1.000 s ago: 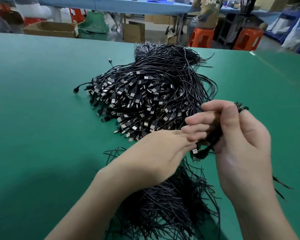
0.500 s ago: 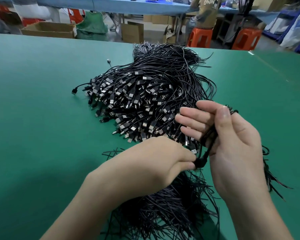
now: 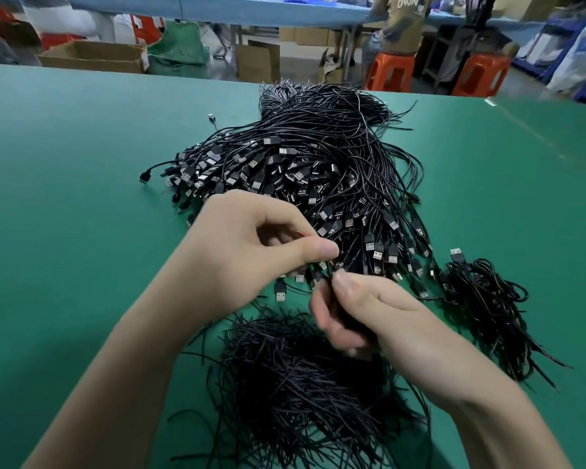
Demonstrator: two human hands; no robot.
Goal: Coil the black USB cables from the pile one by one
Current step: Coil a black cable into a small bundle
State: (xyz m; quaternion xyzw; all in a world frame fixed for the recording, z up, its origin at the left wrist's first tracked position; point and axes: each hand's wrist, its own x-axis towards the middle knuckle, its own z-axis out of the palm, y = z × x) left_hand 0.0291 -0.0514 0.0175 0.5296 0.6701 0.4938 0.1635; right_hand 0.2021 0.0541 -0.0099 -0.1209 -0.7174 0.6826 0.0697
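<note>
Right grip [image 3: 362, 313]: fingers smeared by blur, curled over a cable [image 3: 330, 273]; I can't see how much sits inside. Left grip [image 3: 251, 252]: pinch covers whatever it holds. Both mask the near edge of the pile [image 3: 318, 157]. Near heap of strands [image 3: 295, 384] cut off by the bottom edge.

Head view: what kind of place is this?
Probably a small factory or assembly workshop: a big pile of black USB cables on a green worktable, cardboard boxes and orange stools by another bench behind.

Green matte bench [image 3: 65, 231]: open at 9 and 2 o'clock. Obstacles: tangled pile of black USB cables [image 3: 318, 157], 12 o'clock; heap of short black ties [image 3: 295, 384], 6 o'clock; coiled black cable bundles [image 3: 484, 306], 3 o'clock.
</note>
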